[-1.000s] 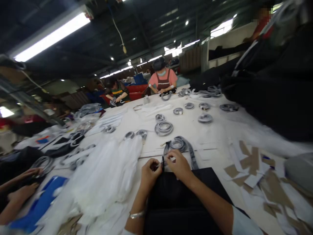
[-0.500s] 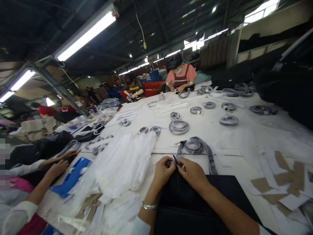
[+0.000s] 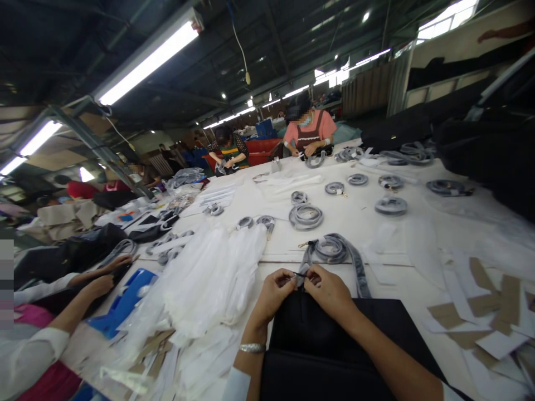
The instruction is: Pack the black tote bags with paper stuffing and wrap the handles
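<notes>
Nearest the camera, a black bag [image 3: 334, 351] lies flat on the white surface [image 3: 355, 220], both forearms resting across it. At its far edge the left hand [image 3: 273, 292] and right hand [image 3: 330, 289] meet, thumb and forefinger of each pinched shut on the ends of a thin black strip [image 3: 300, 274]. The strip is held just above the bag's edge with its long axis running left to right, nearly level and pulled taut between the two pinches. It looks light, narrow and limp, likely to flop if one end is let go, so it is best gripped at the ends with the fingertips as it is now. A grey strap [image 3: 334, 249] lies coiled just beyond the hands, one tail running down toward the strip and the other toward the bag's right side. It looks like soft webbing, and I cannot tell whether the fingers touch it. A heap of clear plastic bags [image 3: 209, 278] lies to the left and brown card pieces [image 3: 497, 301] to the right. Further left, another person's hands [image 3: 98, 284] rest by a blue item [image 3: 125, 301]. More grey coils [image 3: 306, 216] dot the middle of the surface. At the far end a person in a pink top [image 3: 309, 131] handles a strap.
</notes>
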The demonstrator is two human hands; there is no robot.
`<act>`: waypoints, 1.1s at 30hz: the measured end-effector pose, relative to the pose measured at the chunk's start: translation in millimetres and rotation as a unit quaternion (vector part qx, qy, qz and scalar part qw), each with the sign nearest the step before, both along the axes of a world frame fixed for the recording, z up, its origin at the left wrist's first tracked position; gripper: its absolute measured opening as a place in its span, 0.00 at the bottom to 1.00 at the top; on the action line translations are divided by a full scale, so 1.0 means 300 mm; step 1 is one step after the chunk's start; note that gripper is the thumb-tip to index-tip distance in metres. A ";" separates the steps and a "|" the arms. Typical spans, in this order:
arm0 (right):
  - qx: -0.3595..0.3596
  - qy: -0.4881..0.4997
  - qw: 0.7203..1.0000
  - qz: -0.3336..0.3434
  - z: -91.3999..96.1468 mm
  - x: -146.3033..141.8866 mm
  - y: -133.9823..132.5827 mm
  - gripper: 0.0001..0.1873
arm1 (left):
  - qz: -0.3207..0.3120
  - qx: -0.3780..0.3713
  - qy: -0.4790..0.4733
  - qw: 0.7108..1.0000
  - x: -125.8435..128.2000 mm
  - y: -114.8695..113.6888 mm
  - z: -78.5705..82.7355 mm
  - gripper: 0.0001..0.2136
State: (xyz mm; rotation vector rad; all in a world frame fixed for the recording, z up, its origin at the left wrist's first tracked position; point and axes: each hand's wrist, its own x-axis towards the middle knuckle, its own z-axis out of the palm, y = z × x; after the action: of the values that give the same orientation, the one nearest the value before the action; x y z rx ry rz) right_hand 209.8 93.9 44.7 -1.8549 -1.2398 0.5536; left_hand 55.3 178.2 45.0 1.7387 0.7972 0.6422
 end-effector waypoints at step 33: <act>0.082 0.109 0.989 -0.060 -0.012 0.018 0.008 0.11 | -0.017 0.124 -0.010 0.992 -0.030 0.004 0.042 0.06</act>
State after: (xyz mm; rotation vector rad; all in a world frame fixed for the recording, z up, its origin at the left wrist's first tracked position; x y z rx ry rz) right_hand 215.2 96.4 41.0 -1.6697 -0.9913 0.5556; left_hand 46.4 179.6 57.5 1.9627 0.6949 0.7596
